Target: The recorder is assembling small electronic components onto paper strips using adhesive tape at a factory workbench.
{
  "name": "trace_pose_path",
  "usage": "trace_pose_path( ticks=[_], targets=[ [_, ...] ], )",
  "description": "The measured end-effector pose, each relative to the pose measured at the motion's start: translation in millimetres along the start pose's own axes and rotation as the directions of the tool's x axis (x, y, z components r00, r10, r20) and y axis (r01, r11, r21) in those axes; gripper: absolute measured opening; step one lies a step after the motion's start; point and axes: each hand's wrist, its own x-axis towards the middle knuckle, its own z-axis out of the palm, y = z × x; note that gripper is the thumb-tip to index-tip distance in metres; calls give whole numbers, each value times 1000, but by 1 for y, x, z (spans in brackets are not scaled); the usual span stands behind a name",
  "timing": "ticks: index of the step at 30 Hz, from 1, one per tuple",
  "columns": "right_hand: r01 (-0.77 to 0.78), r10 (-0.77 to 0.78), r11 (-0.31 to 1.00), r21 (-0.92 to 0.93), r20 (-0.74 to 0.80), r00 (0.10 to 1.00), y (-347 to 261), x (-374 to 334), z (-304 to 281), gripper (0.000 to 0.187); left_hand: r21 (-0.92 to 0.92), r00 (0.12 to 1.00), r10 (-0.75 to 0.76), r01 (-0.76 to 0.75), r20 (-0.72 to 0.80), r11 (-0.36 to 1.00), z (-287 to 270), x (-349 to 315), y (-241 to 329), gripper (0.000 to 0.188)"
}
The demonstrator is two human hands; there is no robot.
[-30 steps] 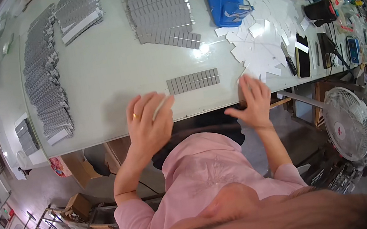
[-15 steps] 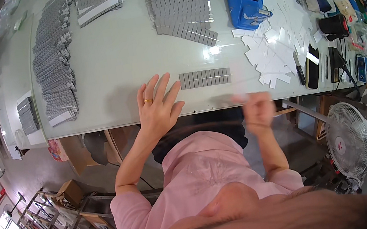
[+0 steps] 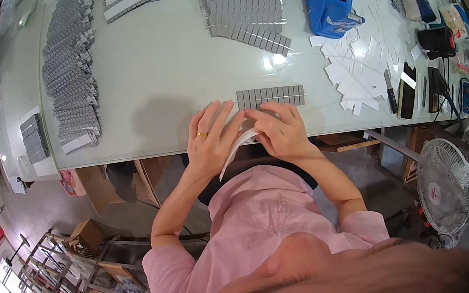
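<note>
The right hand (image 3: pixel 281 133) seems to pinch a curved white strip (image 3: pixel 235 151) by its upper end; beside it, the left hand (image 3: pixel 208 141) has its fingers loosely spread, and whether it grips anything I can't tell. The grey tile row (image 3: pixel 270 94) lies just beyond the right hand. I'd judge the strip is being readied; next calls for squaring it to the row
</note>
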Motion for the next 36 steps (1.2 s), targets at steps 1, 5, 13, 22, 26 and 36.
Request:
trace_pose_path(
  ticks=[1, 5, 13, 22, 26, 36],
  targets=[
    [-3, 3, 1000, -13, -1, 1000, -1, 0, 0, 26, -1, 1000, 1, -1, 0, 1000, 0, 0, 0, 37],
    [-15, 15, 1000, -8, 10, 1000, -1, 0, -1, 25, 2, 1000, -3, 3, -2, 1000, 3, -2, -1, 37],
    [-9, 9, 1000, -10, 22, 1000, 0, -1, -2, 26, 3, 1000, -1, 1, 0, 1000, 2, -1, 0, 37],
    [-52, 52, 999, 2, -4, 999, 0, -7, -7, 25, -3, 999, -4, 4, -37, 1000, 6, 1, 9, 35],
    [-57, 57, 998, 11, -4, 998, 1, -7, -5, 23, -25, 1000, -16, 16, -14, 1000, 5, 6, 13, 34],
    [-85, 86, 994, 68, -14, 996, -1, -5, -12, 23, -21, 1000, -24, 24, 5, 1000, 10, 2, 12, 34]
  ],
)
